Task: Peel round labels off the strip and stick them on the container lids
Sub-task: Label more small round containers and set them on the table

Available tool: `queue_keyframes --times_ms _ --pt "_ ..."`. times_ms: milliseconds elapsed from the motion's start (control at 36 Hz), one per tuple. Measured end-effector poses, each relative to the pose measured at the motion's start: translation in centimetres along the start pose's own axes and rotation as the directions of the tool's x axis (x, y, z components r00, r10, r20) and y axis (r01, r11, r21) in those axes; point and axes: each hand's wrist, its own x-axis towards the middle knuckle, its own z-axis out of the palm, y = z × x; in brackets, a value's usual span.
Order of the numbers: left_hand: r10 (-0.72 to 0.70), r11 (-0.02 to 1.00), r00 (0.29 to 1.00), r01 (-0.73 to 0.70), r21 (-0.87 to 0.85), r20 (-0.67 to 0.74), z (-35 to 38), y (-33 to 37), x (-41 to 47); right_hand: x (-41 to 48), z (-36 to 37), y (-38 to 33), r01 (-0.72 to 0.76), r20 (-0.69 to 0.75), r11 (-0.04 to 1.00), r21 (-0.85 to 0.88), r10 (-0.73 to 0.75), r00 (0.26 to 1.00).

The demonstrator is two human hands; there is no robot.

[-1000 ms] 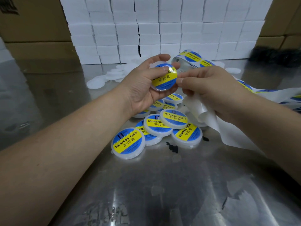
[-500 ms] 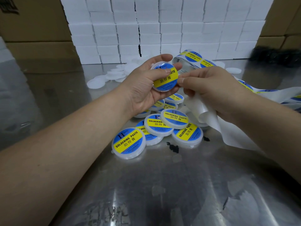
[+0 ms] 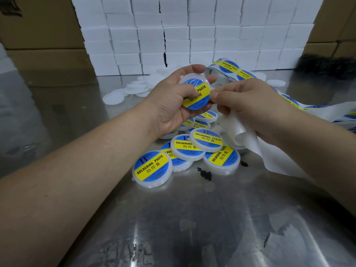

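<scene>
left hand (image 3: 169, 106) grips round white plastic lid (image 3: 194, 78), thumb now slid onto its blue-and-yellow round label (image 3: 202, 94) | right hand (image 3: 250, 106) fingers curl round white backing strip (image 3: 248, 140) | label looks seated; lid ready for pile of labelled lids (image 3: 207, 140) on table (image 3: 192, 218)

- I see a shiny metal table (image 3: 173, 228) filling the lower part of my view. Its surface is scuffed and mirrors the light in pale streaks.
- A few small black flecks (image 3: 205, 173) lie on it near the middle.
- At the table's far edge stands a wall of white boxes (image 3: 192, 31), stacked in neat rows, with a dark gap running down between two columns.
- Brown cardboard cartons (image 3: 42, 35) flank that stack on both sides.
- Far right, at the back, I make out a dark blurred mass (image 3: 327, 67). I can't tell what it is.
</scene>
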Motion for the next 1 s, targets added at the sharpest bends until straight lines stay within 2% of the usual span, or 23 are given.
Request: queue_keyframes --times_ms 389,583,750,1000 --pt "-0.007 1.0 1.0 0.008 0.017 -0.019 0.32 0.22 -0.18 -0.08 0.08 -0.11 0.06 -0.026 0.998 0.021 -0.06 0.998" --pt "-0.081 0.996 0.997 0.08 -0.045 -0.002 0.75 0.43 -0.4 -0.03 -0.03 -0.18 0.056 -0.049 0.998 -0.01 -0.057 0.997" --pt "-0.07 0.997 0.988 0.063 -0.053 -0.135 0.38 0.65 -0.06 0.1 -0.09 -0.17 0.042 -0.065 0.999 -0.028 -0.044 0.997" --pt "-0.1 0.995 0.995 0.099 -0.033 -0.018 0.54 0.32 -0.37 -0.07 0.0 -0.18 0.074 -0.046 0.997 0.031 -0.073 0.996"
